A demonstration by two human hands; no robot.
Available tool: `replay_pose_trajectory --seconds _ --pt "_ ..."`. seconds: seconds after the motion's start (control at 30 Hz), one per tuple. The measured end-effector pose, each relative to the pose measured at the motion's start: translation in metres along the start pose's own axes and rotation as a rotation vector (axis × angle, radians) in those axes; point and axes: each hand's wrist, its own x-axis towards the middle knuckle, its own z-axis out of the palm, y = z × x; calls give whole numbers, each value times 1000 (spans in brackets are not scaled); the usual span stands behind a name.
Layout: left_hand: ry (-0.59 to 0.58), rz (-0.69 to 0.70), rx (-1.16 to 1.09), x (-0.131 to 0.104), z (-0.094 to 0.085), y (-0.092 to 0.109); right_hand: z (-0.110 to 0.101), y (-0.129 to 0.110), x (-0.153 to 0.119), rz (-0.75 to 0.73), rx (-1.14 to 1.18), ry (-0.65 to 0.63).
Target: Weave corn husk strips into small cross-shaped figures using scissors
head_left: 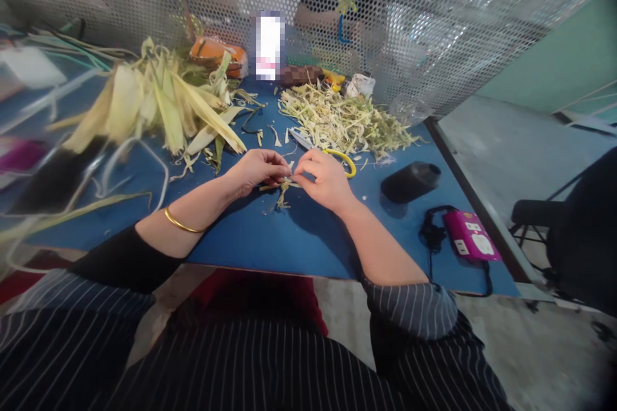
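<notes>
My left hand (263, 170) and my right hand (325, 180) meet over the middle of the blue table, fingertips pinched together. Between them is a small knotted piece of corn husk (283, 192), its frayed ends hanging below the fingers. Just behind my right hand lie scissors with a yellow handle (348, 164), partly covered by that hand. A heap of shredded husk strips (342, 119) spreads beyond the scissors. To the left rests a big pile of whole corn husks (154, 99).
A black thread cone (409, 183) lies at right, near a pink power socket box (470, 234) with a black cable. A perforated metal screen (308, 3) borders the table's back, with an orange packet (219, 58) before it. A black chair (573, 225) stands at far right.
</notes>
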Motion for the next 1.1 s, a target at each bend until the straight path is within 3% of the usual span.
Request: replay_pose_trajectory --seconds 0.17,0.33,0.4,0.53,0.7,0.9,1.1 --pt "-7 41 73 1 -3 0 -1 -1 1 134 217 -121" --pt "-52 130 156 -2 -2 3 5 3 2 363 418 41" --pt "-88 165 148 -3 -1 4 10 6 2 382 510 50" --pt "-99 217 164 -3 0 6 19 9 0 362 630 -76" --pt "-26 264 249 -1 -1 4 22 11 -2 359 599 -66" --pt "150 492 683 -6 2 3 26 12 -3 343 447 -14" --pt "328 567 920 -9 8 1 22 -1 -3 248 278 37"
